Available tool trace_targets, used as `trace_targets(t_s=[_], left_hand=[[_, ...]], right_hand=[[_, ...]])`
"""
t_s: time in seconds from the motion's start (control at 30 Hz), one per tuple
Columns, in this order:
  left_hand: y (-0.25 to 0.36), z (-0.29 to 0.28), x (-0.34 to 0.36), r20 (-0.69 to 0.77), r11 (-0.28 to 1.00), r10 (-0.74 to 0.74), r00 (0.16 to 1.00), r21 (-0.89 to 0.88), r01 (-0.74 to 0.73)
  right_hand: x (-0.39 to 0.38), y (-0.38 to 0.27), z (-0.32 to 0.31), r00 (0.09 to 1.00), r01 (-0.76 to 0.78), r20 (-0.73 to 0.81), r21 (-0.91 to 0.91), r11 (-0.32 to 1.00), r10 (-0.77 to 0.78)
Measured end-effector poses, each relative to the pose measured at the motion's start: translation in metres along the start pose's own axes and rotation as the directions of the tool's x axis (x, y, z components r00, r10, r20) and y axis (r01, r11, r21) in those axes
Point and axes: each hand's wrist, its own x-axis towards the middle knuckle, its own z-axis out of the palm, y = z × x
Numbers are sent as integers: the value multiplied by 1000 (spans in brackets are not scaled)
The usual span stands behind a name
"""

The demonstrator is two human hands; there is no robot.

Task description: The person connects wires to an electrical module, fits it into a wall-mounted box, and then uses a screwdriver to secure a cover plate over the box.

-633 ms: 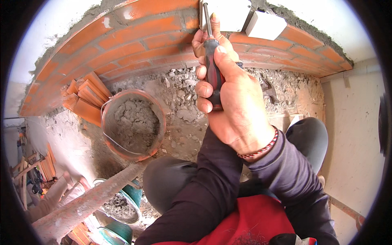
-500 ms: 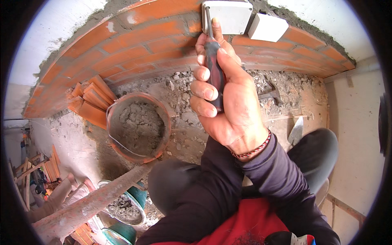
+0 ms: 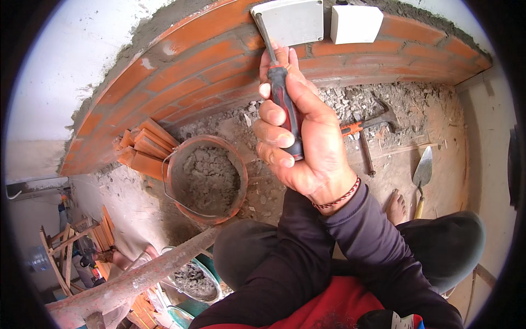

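My right hand [image 3: 315, 129], palm up, is closed round the black and red handle of a screwdriver [image 3: 285, 101]. The shaft reaches up to a screw at the upper left corner of a white, flat box cover [image 3: 293, 23] on the brick wall; whether the tip sits in the screw is too small to tell. Behind the right hand, my left hand [image 3: 282, 56] shows only a few fingertips beside the shaft, near the cover's lower edge. The rest of it is hidden. My forearms cross, the right over the left.
A smaller white box [image 3: 356, 24] is beside the cover on the brick wall [image 3: 213, 77]. Below lie a hammer [image 3: 378, 118], a trowel [image 3: 423, 167] and rubble. A mortar bucket [image 3: 241, 197] stands left, near stacked brick pieces [image 3: 148, 148]. A long pole [image 3: 142, 274] slants across the lower left.
My view has shifted, bringing the hammer and trowel more fully into sight. The screwdriver remains in my right hand at the same cover corner. A left fingertip has slipped down from the cover's face.
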Motion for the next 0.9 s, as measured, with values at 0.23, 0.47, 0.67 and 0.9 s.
trace_targets(t_s=[0.23, 0.47, 0.67, 0.9], left_hand=[[2, -18, -1, 198, 989, 7, 980, -149, 23], [-7, -38, 12, 333, 951, 52, 941, -304, 55], [5, -40, 12, 311, 953, 11, 950, -292, 84], [-1, -17, 10, 149, 979, -39, 988, -190, 67]], right_hand=[[5, 13, 1, 857, 204, -176, -748, 632, -485], [3, -4, -16, 999, 8, 45, -31, 999, -6], [-18, -21, -22, 986, 27, -120, -553, 833, -112], [-45, -58, -76, 783, 88, -128, -946, 312, -609]])
